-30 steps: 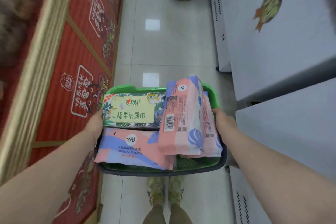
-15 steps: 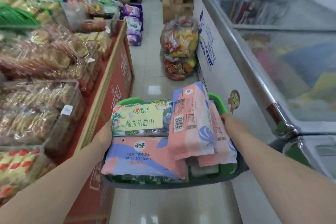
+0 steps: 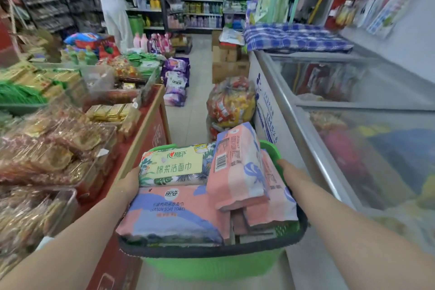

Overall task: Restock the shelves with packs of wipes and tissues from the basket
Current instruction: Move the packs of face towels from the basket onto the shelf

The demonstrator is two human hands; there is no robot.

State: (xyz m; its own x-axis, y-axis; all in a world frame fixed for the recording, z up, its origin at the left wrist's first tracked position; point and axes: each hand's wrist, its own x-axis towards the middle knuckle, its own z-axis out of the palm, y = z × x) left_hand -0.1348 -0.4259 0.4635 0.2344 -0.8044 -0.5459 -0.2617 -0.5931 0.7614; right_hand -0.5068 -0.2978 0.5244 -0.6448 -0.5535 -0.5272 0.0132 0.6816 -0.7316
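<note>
A green basket with a dark rim is carried off the floor in the aisle, between a red display stand on the left and a chest freezer on the right. The left hand holds the basket at its left edge and the right hand holds it at its right edge. Both are wrapped onto the rim, with the fingers tucked out of sight behind the load. The basket is heaped above its rim. A leaf-printed pack lies flat at the far left, touching the left hand. A pink and blue pack lies flat at the near left, its far edge against the leaf-printed one. On the right side a pink pack with a barcode stands tilted on its edge, leaning over a second pink pack that sits against the right edge, just beside the right hand. The stand's top is crowded with wrapped snacks. Ahead on the floor, a clear sack of snack packets rests against the freezer's front, with purple packs stacked near the stand's far corner and cardboard boxes beyond. A checked blanket lies on the freezer's far end. The shelves stand well apart at the back of the shop, where a person in white faces them.
</note>
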